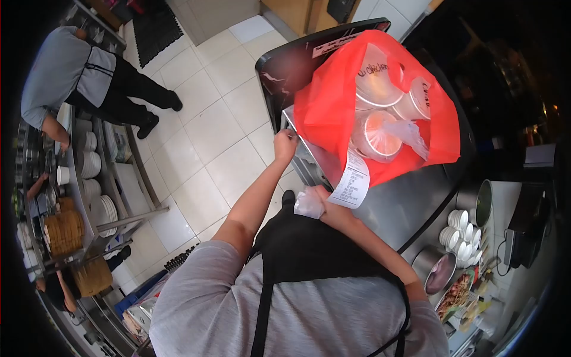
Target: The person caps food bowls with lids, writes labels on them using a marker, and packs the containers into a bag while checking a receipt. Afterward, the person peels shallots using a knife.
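Observation:
A red bag (437, 140) stands open on the metal counter in front of me. Inside are several lidded tubs, one a large tub (377, 80) with handwriting on its lid, another a small tub (380, 134) wrapped in clear plastic. A printed receipt (351, 181) hangs over the bag's near side. My left hand (285, 146) is closed, fingers curled at the counter's left edge by an open gap below the top; what it grips is hidden. My right hand (324, 202), just below the receipt, is closed on a small clear plastic bag (309, 203) whose contents are unclear.
A black board (279, 77) stands behind the red bag. To the right are stacked white cups (458, 229), a metal pot (437, 268) and a food tray (458, 294). A co-worker (77, 74) stands at dish shelves on the left; tiled floor (208, 134) lies between us.

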The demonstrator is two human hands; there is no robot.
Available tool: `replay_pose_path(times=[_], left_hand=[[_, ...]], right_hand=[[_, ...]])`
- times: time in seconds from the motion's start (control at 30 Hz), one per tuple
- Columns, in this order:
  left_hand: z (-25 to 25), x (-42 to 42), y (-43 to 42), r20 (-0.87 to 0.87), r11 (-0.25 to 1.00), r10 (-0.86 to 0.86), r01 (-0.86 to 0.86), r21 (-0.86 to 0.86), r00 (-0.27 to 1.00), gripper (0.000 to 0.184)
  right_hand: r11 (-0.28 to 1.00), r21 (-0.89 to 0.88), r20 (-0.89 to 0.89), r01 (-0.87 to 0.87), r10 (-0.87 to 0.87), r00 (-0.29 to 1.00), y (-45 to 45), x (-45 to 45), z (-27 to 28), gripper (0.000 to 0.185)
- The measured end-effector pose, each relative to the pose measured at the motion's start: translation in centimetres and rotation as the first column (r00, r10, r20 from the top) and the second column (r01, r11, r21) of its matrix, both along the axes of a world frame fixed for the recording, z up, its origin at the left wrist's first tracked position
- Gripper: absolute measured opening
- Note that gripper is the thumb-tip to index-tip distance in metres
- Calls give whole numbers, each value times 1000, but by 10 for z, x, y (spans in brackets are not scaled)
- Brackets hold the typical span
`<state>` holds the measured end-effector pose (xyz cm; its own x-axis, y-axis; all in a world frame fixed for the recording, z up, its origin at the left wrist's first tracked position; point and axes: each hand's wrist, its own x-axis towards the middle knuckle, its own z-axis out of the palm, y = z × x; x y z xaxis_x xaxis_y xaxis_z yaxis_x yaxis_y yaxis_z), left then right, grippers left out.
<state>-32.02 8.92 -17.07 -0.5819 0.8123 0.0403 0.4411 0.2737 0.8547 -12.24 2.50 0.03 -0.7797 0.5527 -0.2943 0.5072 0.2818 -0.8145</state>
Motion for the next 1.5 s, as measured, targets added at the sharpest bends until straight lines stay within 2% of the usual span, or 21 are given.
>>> replay_pose_path(times=[0.1,0.17,0.2,0.27,0.4,0.47,0.63,0.7,0.73,0.8,0.83,0.9,0.97,1.03,1.07,1.1,1.17,1.2,1.33,1.43,1.5], left_hand=[[-29,-11,-12,159,998,5,5,-60,987,10],[-20,-13,-34,740,993,-9,-82,87,672,9],[-7,-13,-42,796,996,-20,-58,70,605,9],[13,-13,-58,797,994,-79,-15,110,598,10],[73,-24,-99,729,979,-203,165,124,654,15],[113,-25,-119,686,959,-256,266,93,681,15],[153,-12,-140,779,888,-386,428,169,493,16],[153,-17,-139,791,891,-377,421,169,481,16],[155,-21,-140,798,852,-401,504,144,450,16],[161,-18,-138,805,800,-429,586,128,409,17],[166,-16,-134,831,810,-492,486,329,258,28],[180,-6,-126,814,782,-573,361,508,97,42],[200,21,-120,626,810,-581,445,382,520,71],[225,58,-122,585,797,-603,440,413,543,81],[201,62,-123,618,826,-564,386,411,548,75],[178,66,-121,649,852,-523,329,406,553,69],[197,86,-102,561,776,-626,357,520,542,70],[210,95,-92,477,695,-703,365,619,528,71],[278,107,-65,350,610,-764,430,666,543,69],[304,101,-35,332,488,-872,588,645,360,73],[308,122,-47,181,413,-905,688,596,386,80]], right_hand=[[982,180,-183,56,-23,983,2,3,8,22],[995,50,-230,84,-70,971,7,0,24,15],[995,46,-234,92,-79,969,9,-2,29,15],[985,173,-218,-17,55,975,11,-4,36,17],[992,98,-189,-77,94,977,15,-10,24,21],[923,377,-368,77,73,927,12,-12,1,27],[862,501,-362,80,125,924,19,-27,-14,33],[889,419,-140,-186,266,954,20,-21,-5,38],[892,413,-137,-184,260,956,18,-19,-1,38],[985,15,-100,-173,174,980,17,-15,7,42],[986,23,-97,-163,165,981,16,-15,17,42],[970,-7,-613,243,-196,766,6,-19,42,46],[905,-75,-666,418,-358,655,7,-25,69,51],[817,-331,-675,473,-555,487,15,-26,109,60],[739,-586,-566,333,-667,486,7,-22,109,70],[741,-580,-578,337,-666,471,6,-22,114,70],[851,33,-827,525,-272,492,7,-21,129,77],[873,77,-826,482,-215,522,10,-11,124,83],[864,-166,-639,475,-461,616,26,39,153,66],[710,-489,-466,506,-703,537,40,78,180,39],[689,-493,-529,531,-722,446,35,83,169,37]])
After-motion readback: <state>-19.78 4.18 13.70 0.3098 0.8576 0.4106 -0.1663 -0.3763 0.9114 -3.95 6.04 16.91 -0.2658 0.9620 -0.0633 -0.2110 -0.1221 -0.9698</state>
